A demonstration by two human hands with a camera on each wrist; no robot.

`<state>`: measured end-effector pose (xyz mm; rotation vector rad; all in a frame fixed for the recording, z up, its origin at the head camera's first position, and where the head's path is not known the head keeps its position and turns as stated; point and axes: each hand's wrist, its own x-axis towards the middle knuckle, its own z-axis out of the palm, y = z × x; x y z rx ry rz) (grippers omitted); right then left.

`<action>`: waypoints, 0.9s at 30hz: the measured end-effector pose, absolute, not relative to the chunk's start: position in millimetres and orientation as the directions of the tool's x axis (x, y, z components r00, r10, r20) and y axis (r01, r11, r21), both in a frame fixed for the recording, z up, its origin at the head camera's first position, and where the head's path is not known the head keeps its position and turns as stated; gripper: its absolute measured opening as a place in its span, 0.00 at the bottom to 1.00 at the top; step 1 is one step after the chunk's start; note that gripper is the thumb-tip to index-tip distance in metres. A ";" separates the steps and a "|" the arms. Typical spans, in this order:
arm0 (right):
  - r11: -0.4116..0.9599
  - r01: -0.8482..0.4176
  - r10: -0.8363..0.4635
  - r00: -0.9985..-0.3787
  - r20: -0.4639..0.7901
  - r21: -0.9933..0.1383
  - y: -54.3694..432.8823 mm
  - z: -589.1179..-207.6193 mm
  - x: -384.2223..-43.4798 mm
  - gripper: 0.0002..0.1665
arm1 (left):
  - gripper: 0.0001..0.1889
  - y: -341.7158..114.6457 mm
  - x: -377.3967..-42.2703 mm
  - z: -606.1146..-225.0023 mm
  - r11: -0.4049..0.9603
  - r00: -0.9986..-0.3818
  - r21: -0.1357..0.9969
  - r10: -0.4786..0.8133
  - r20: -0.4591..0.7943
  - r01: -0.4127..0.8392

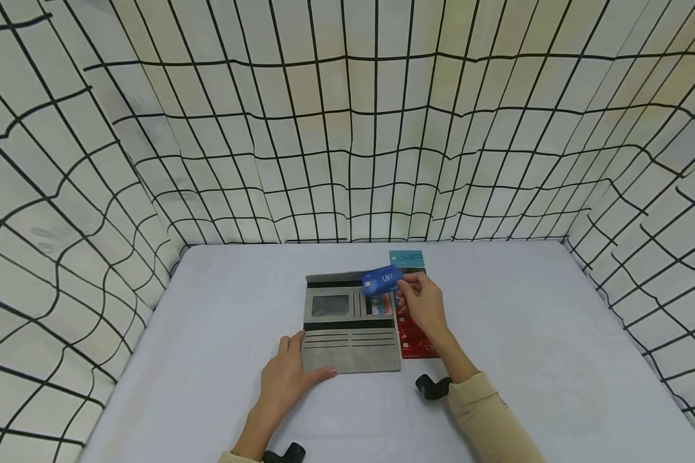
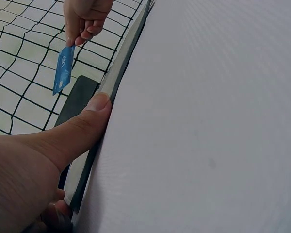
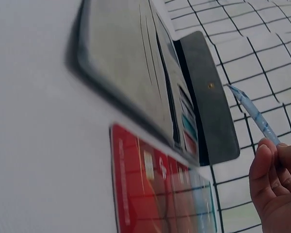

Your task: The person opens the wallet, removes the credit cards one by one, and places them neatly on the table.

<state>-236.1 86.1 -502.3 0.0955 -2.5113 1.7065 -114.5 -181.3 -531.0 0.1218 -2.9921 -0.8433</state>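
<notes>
A grey wallet (image 1: 353, 361) lies unfolded, with card slots, a clear window and several cards in the slots at its upper right. My left hand (image 1: 286, 372) holds its near left corner, thumb along the near edge and fingers at the left side. Between thumb and fingertips, my right hand (image 1: 425, 305) pinches a blue VIP card (image 1: 381, 280) by its right end. That card is raised over the wallet's upper right part, in front of the dark flap (image 3: 209, 97) in the right wrist view.
Beside the wallet's right edge lies a column of cards, with a red card (image 1: 419, 346) nearest and a teal VIP card (image 1: 407, 258) farthest. A white cloth (image 1: 556, 334) covers the table. White walls with a black grid (image 1: 376, 154) enclose the back and sides.
</notes>
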 end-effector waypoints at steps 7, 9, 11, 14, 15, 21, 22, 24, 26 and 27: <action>0.362 -0.082 0.056 -0.992 0.110 -0.929 107.9 -506.6 -248.0 0.16 | 0.55 -181.4 -114.3 -531.7 0.851 -0.996 0.522 -0.086 0.019 -0.064; 0.364 -0.084 0.068 -0.991 0.117 -0.928 114.7 -506.8 -251.7 0.17 | 0.56 -181.4 -114.4 -531.9 0.851 -0.996 0.522 -0.085 0.020 -0.062; 0.358 -0.081 0.086 -0.989 0.119 -0.930 121.4 -507.2 -255.6 0.17 | 0.56 -181.4 -114.3 -532.4 0.851 -0.996 0.521 -0.085 0.020 -0.062; 0.347 -0.066 0.109 -0.988 0.111 -0.935 130.6 -508.0 -260.8 0.16 | 0.56 -181.7 -114.2 -532.4 0.851 -0.996 0.520 -0.086 0.017 -0.065; 0.347 -0.062 0.116 -0.987 0.108 -0.936 133.6 -508.2 -262.4 0.16 | 0.56 -181.8 -114.2 -532.5 0.851 -0.996 0.521 -0.087 0.017 -0.065; 0.347 -0.011 0.157 -0.985 0.070 -0.938 147.6 -508.0 -271.2 0.17 | 0.56 -182.6 -114.6 -533.9 0.851 -0.996 0.521 -0.090 0.016 -0.069; 0.336 -0.003 0.166 -0.984 0.062 -0.942 150.0 -508.4 -273.0 0.17 | 0.56 -182.6 -114.7 -534.2 0.852 -0.996 0.519 -0.090 0.016 -0.069; 0.322 0.013 0.181 -0.982 0.048 -0.947 155.0 -509.3 -276.6 0.18 | 0.57 -182.7 -114.9 -534.4 0.853 -0.996 0.517 -0.090 0.016 -0.069; 0.308 0.028 0.200 -0.979 0.036 -0.951 159.6 -510.0 -280.5 0.18 | 0.57 -182.8 -115.0 -534.3 0.854 -0.996 0.516 -0.092 0.020 -0.069; 0.305 0.035 0.207 -0.978 0.030 -0.952 161.9 -510.5 -282.5 0.18 | 0.56 -182.8 -114.9 -534.1 0.853 -0.995 0.517 -0.093 0.021 -0.069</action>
